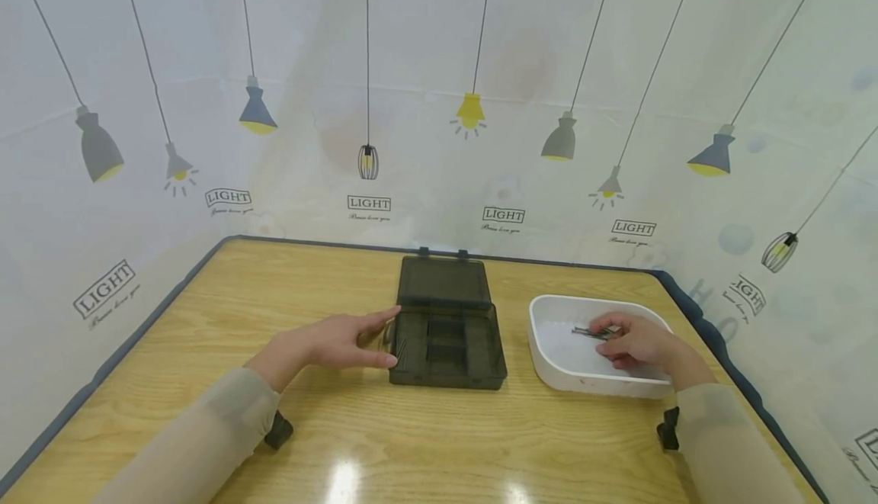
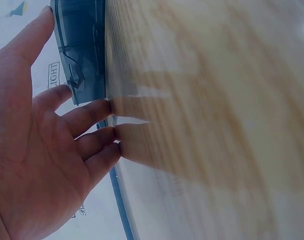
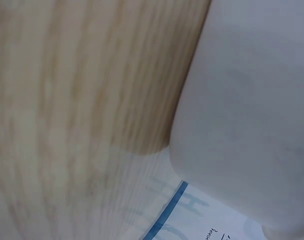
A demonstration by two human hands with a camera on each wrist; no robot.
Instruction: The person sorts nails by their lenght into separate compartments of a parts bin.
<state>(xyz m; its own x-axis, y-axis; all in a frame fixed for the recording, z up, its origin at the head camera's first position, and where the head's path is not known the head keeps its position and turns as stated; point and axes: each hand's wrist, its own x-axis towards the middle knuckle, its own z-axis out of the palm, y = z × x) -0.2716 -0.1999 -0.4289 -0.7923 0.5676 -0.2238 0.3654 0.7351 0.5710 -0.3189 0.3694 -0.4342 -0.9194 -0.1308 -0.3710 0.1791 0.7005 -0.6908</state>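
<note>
A dark translucent plastic case (image 1: 447,370) lies with its lid (image 1: 444,281) folded back; dividers split its inside. Several thin metal pieces like nails or screws (image 1: 401,353) lie in its left compartment. My left hand (image 1: 336,340) is at the case's left side, thumb and index fingertip at its edge, fingers extended. In the left wrist view, its other fingers reach down beside the case. My right hand (image 1: 638,338) is inside a white tray (image 1: 549,363), its fingers bent at several similar metal pieces (image 1: 583,331). Whether they are pinched is unclear. The right wrist view hides this hand.
Both things stand on a wood-grain table (image 1: 411,443), the tray to the right of the case. A printed curtain (image 1: 425,46) hangs behind the table and along its sides. The tray's outer wall (image 3: 241,110) fills much of the right wrist view.
</note>
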